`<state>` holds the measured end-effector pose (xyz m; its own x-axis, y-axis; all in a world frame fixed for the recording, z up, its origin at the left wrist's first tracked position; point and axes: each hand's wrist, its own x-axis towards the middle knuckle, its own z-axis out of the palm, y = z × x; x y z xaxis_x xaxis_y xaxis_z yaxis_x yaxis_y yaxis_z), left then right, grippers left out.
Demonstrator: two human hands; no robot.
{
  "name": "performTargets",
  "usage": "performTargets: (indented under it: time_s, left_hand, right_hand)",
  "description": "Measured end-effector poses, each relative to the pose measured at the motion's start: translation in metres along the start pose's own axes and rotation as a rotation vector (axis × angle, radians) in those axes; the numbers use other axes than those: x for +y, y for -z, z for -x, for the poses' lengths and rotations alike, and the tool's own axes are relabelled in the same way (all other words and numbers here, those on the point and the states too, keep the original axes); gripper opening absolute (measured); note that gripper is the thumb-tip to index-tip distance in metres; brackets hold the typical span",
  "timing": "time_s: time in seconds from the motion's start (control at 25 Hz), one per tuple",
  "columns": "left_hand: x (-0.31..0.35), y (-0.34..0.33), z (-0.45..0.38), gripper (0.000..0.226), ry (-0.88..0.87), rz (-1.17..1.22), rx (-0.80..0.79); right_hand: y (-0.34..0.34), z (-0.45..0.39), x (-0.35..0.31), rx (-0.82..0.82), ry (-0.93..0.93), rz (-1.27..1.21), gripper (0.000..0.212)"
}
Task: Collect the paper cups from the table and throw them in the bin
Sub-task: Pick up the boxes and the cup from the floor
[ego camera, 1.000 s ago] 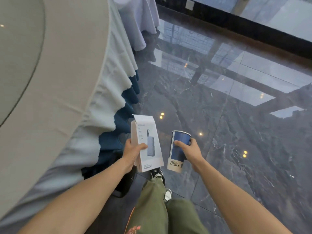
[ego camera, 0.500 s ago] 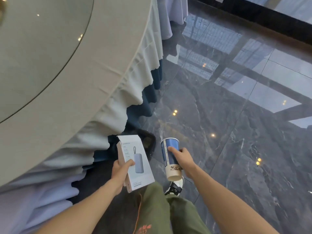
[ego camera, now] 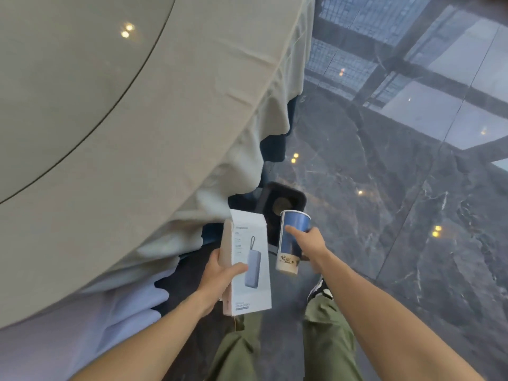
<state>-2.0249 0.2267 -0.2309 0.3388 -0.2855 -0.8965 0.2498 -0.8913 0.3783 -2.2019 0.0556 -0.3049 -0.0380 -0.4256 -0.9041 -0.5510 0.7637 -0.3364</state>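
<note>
Right hand (ego camera: 309,242) grips blue cup (ego camera: 292,239) at frame centre, just below the black bin (ego camera: 283,204) by the tablecloth edge (ego camera: 247,171). Left hand (ego camera: 220,273) clasps a box (ego camera: 247,264). Open floor (ego camera: 398,215) right.

Both forearms bare, extended forward and down. Left hand (ego camera: 220,273) clamped around something flat — thumb across the front face. Right hand (ego camera: 309,242) gripping from the side — index finger stretched forward, wrist straight.
</note>
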Motion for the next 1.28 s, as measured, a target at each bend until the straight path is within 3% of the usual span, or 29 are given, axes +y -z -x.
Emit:
performTargets:
  time_s: [0.16, 0.2, 0.28, 0.36, 0.48, 0.56, 0.64, 0.76, 0.88, 1.0, 1.16, 1.28]
  left_hand:
    - [-0.001, 0.027, -0.022, 0.062, -0.067, -0.064, -0.031]
    - [0.0, 0.03, -0.026, 0.063, -0.078, -0.078, -0.038]
    - [0.002, 0.03, -0.029, 0.063, -0.081, -0.103, -0.057]
    - [0.003, 0.025, -0.029, 0.063, -0.075, -0.104, -0.077]
    - [0.009, 0.013, -0.028, 0.066, -0.04, -0.047, -0.077]
    - [0.012, 0.005, -0.027, 0.068, -0.011, -0.002, -0.055]
    - [0.014, -0.002, -0.026, 0.066, 0.008, 0.015, -0.027]
    - [0.016, -0.009, -0.026, 0.057, 0.024, 0.018, 0.041]
    - [0.006, -0.003, -0.035, 0.052, 0.068, 0.002, 0.126]
    - [-0.008, 0.01, -0.045, 0.041, 0.112, -0.037, 0.171]
    - [-0.014, 0.023, -0.055, 0.036, 0.109, -0.051, 0.152]
    - [-0.008, 0.023, -0.06, 0.036, 0.104, -0.02, 0.113]
  right_hand:
    - [-0.041, -0.017, -0.005, 0.127, 0.005, 0.058, 0.091]
    - [-0.046, -0.016, -0.004, 0.138, -0.007, 0.062, 0.086]
    - [-0.051, -0.008, 0.009, 0.096, 0.009, 0.049, 0.054]
    - [-0.054, 0.008, 0.03, 0.006, 0.008, 0.046, 0.039]
    - [-0.045, 0.043, 0.047, -0.272, -0.081, -0.109, 0.055]
    - [-0.037, 0.061, 0.053, -0.479, -0.106, -0.183, 0.045]
    - [-0.032, 0.068, 0.057, -0.539, -0.122, -0.226, 0.039]
    - [-0.031, 0.06, 0.061, -0.438, -0.116, -0.329, 0.041]
    - [-0.029, 0.039, 0.058, -0.18, -0.11, -0.368, 0.051]
    - [-0.03, 0.021, 0.045, 0.086, -0.033, -0.148, 0.043]
    - [-0.038, 0.01, 0.024, 0.089, 0.002, 0.026, 0.056]
    - [-0.045, 0.006, 0.019, 0.094, -0.009, 0.07, 0.043]
